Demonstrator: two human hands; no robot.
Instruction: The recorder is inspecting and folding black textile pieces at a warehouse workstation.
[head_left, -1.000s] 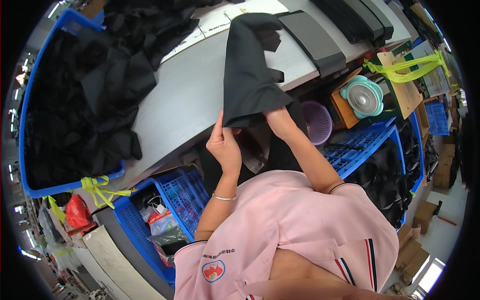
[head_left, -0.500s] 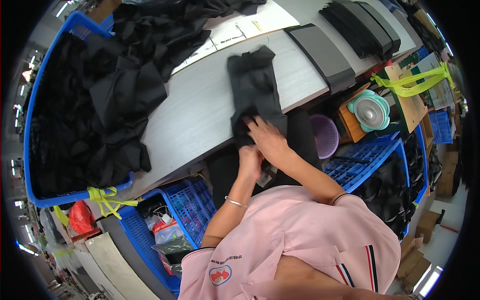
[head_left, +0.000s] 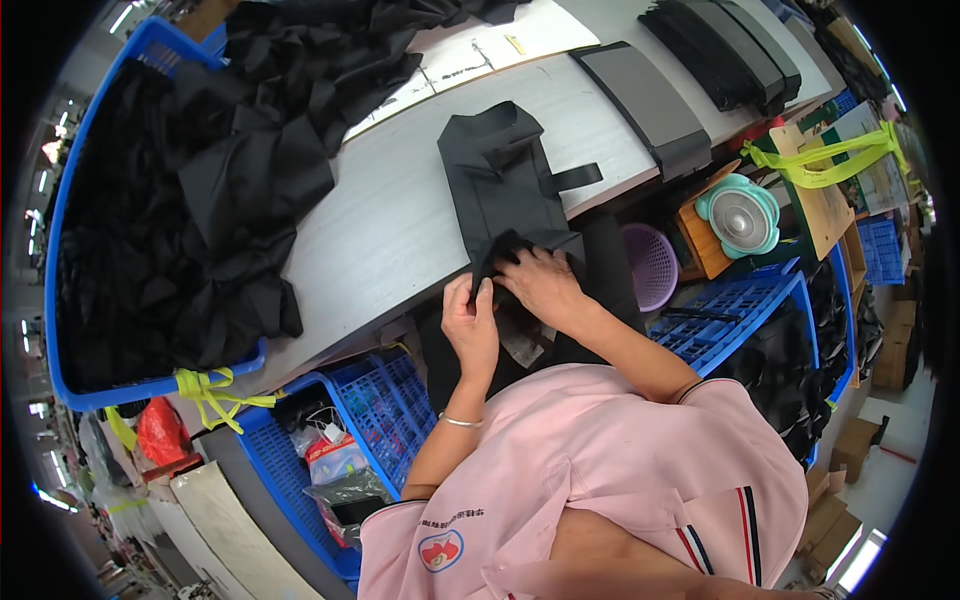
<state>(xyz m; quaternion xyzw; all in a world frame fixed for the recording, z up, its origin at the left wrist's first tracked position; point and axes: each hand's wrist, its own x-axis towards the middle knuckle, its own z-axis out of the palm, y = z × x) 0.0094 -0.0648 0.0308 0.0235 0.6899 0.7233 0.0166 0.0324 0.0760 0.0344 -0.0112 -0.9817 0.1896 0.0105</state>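
Note:
A long black fabric piece (head_left: 505,190), sewn like a bag with a short strap (head_left: 576,178) sticking out on its right side, lies over the front edge of the grey table (head_left: 370,240). My left hand (head_left: 470,325) pinches its near left corner between thumb and fingers. Close beside it, my right hand (head_left: 543,287) is closed on the near end, where the cloth bunches up dark under the fingertips. Part of what the right fingers grip is hidden. The far end of the piece rests flat on the tabletop with creases in it.
A blue crate (head_left: 62,300) heaped with black cloth (head_left: 240,190) stands at left. Flat grey-and-black panels (head_left: 640,100) lie at the far right of the table. Below are blue baskets (head_left: 385,400), a purple basket (head_left: 650,265) and a small teal fan (head_left: 740,228).
Both hands have drawn apart slightly, the left shifting left and up to the fabric's corner. The fabric lies flatter, and its strap now shows out to the right.

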